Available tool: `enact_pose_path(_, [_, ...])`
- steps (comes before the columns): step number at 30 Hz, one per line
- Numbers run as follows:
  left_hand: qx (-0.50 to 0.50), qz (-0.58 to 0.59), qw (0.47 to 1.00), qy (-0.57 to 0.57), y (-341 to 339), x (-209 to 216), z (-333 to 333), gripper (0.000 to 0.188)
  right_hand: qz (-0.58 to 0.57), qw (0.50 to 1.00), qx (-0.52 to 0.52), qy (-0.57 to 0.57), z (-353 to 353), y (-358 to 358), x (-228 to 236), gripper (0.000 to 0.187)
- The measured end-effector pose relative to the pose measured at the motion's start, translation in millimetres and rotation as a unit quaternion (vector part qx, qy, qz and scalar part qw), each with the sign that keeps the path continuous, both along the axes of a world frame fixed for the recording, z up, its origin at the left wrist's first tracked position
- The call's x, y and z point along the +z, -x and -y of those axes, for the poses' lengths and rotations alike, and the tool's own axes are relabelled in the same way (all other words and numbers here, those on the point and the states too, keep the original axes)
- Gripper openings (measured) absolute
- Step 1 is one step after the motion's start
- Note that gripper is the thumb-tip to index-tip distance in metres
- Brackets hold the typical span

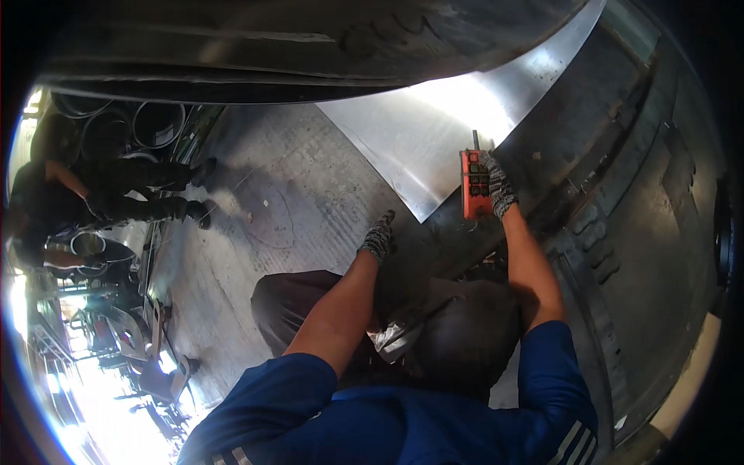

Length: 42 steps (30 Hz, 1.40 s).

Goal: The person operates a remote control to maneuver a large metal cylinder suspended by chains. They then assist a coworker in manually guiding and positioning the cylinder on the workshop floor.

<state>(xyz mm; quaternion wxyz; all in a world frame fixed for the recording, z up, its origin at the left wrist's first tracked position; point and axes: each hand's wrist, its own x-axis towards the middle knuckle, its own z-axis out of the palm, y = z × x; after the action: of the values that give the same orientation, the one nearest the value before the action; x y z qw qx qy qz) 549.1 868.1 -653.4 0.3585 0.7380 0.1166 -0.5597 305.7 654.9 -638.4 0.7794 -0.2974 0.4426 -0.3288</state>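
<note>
My right hand [498, 184], in a grey knit glove, grips an orange remote control [475, 186] with dark buttons and a short dark antenna on top. The remote is upright in the view, just right of a shiny metal sheet [403, 139]. My left hand [378, 238], in a matching glove, is held out over the concrete floor in front of my knee. It appears to hold nothing, with a finger stretched forward; its other fingers are partly hidden. The sheet's pointed corner lies between my two hands. Above it, a large dark metal piece [232, 50] spans the far side.
Dark steel plates and ledges [573, 147] run along the right. At the left stands another person [66, 198] in dark clothes, near several round metal rings [159, 125]. Cluttered frames and chair-like items [128, 333] fill the lower left. Concrete floor [240, 201] lies between.
</note>
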Motion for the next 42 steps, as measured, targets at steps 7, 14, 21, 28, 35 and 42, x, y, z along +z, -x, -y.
enact_pose_path(7, [-0.062, 0.041, 0.997, 0.03, -7.7, 16.7, 18.3, 0.099, 0.028, 0.998, 0.058, -0.018, -18.5, -11.8, 41.5, 0.028])
enact_pose_path(14, [0.087, -0.058, 0.992, 0.077, -48.8, -32.3, 34.1, 0.081, 0.07, 0.993, 0.088, -0.029, -25.6, -25.3, 66.0, 0.027])
enact_pose_path(21, [-0.673, 0.247, 0.634, 0.291, -61.1, -58.7, 61.9, 0.053, 0.048, 0.997, 0.059, 0.033, -23.5, -8.6, 73.0, 0.028])
enact_pose_path(28, [-0.857, 0.426, 0.26, 0.13, -30.3, -10.4, 58.9, 0.038, 0.079, 0.995, 0.059, 0.012, -37.9, -1.8, 125.3, 0.03])
enact_pose_path(35, [-0.319, -0.037, 0.938, 0.13, -42.1, -33.7, 53.3, 0.049, 0.079, 0.995, 0.043, 0.047, -39.3, -5.3, 109.2, 0.031])
enact_pose_path(42, [-0.316, -0.076, 0.937, 0.129, -41.7, -45.0, 43.9, 0.063, 0.033, 0.999, 0.009, 0.032, -53.5, -6.6, 127.5, 0.031])
